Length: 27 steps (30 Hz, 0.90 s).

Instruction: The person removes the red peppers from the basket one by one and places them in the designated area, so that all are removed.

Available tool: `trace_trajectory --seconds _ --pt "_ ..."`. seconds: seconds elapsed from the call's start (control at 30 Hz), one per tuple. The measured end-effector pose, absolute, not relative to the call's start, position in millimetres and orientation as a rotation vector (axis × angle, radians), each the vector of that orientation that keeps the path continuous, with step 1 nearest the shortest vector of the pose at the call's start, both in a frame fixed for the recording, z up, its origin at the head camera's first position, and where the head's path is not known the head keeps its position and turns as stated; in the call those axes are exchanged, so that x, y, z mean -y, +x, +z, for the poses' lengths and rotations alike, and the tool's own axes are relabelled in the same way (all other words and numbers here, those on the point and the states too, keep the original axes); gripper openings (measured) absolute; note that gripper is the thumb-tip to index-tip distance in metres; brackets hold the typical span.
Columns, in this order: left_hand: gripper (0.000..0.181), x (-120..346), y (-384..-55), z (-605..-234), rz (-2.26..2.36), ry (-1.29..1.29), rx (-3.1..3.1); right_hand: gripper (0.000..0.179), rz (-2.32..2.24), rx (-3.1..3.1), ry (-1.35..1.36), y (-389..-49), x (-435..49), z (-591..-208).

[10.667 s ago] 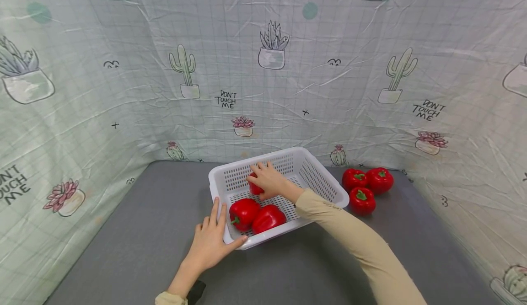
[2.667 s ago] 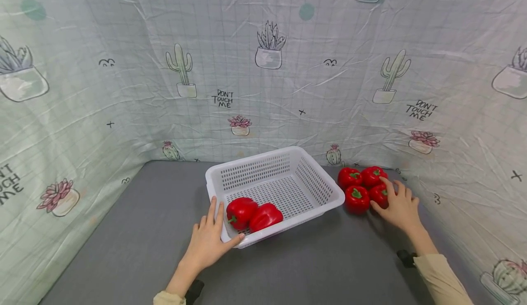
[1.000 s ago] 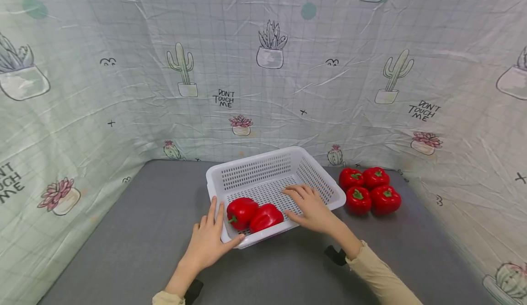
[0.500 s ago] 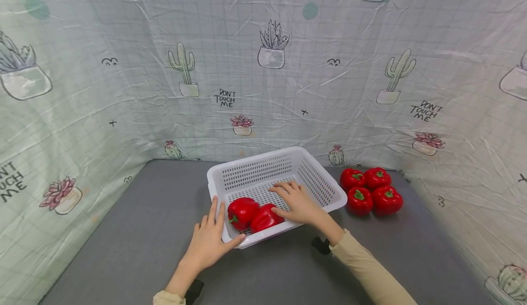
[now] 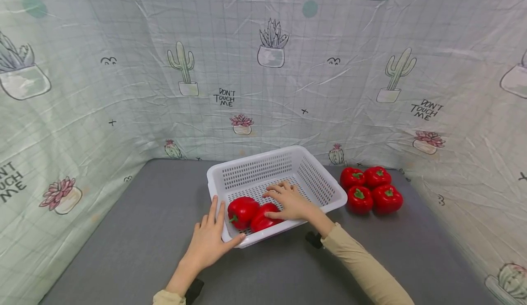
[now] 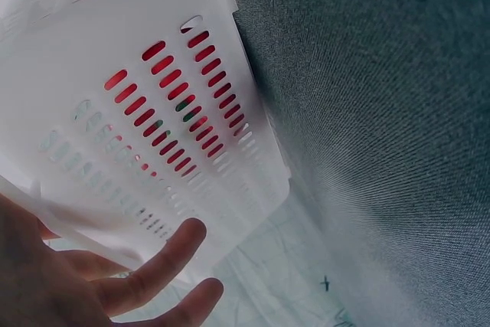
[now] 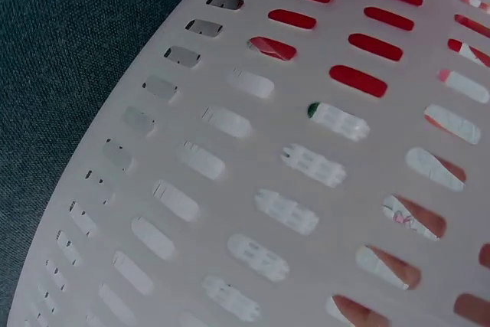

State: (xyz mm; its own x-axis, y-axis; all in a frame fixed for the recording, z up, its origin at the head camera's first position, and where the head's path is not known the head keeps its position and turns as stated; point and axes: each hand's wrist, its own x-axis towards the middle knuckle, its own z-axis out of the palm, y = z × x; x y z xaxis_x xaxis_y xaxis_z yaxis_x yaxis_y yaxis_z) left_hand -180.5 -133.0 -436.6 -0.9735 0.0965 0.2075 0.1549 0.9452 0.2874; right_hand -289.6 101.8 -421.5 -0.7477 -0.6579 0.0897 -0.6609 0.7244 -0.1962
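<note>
A white slotted plastic basket [image 5: 255, 158] stands on the grey table, and two red bell peppers lie in its near left corner. My left hand [image 5: 207, 243] rests on that corner's rim, fingers straight and spread, thumb along the front edge. Seen from the left wrist, its fingers [image 6: 172, 262] reach along the outside of the basket wall. Inside the basket, my right hand [image 5: 290, 204] is over the right-hand pepper [image 5: 261, 220], thumb on its near side and fingers stretched past its far side. The other pepper [image 5: 243, 210] lies to its left, green stem toward me.
To the right of the basket, several red bell peppers [image 5: 360, 200] stand close together, stems up. A patterned cloth [image 5: 263, 90] hangs behind and at both sides of the grey table [image 5: 136, 236].
My right hand has shifted left inside the basket, from beside the right-hand pepper to over it. Earlier it set a pepper from the basket among those on the right. The left hand stays put.
</note>
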Motion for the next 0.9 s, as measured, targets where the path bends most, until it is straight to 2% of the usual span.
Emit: trace_trajectory --seconds 0.43,0.9 --pt "0.100 133.5 -179.2 -436.6 -0.495 -0.191 2.902 0.053 0.268 3.050 1.110 -292.0 -97.1 -422.2" --pt "0.100 133.0 -180.1 -437.4 -0.506 -0.201 2.892 0.052 0.386 3.081 1.155 -293.0 -97.0 -420.1"
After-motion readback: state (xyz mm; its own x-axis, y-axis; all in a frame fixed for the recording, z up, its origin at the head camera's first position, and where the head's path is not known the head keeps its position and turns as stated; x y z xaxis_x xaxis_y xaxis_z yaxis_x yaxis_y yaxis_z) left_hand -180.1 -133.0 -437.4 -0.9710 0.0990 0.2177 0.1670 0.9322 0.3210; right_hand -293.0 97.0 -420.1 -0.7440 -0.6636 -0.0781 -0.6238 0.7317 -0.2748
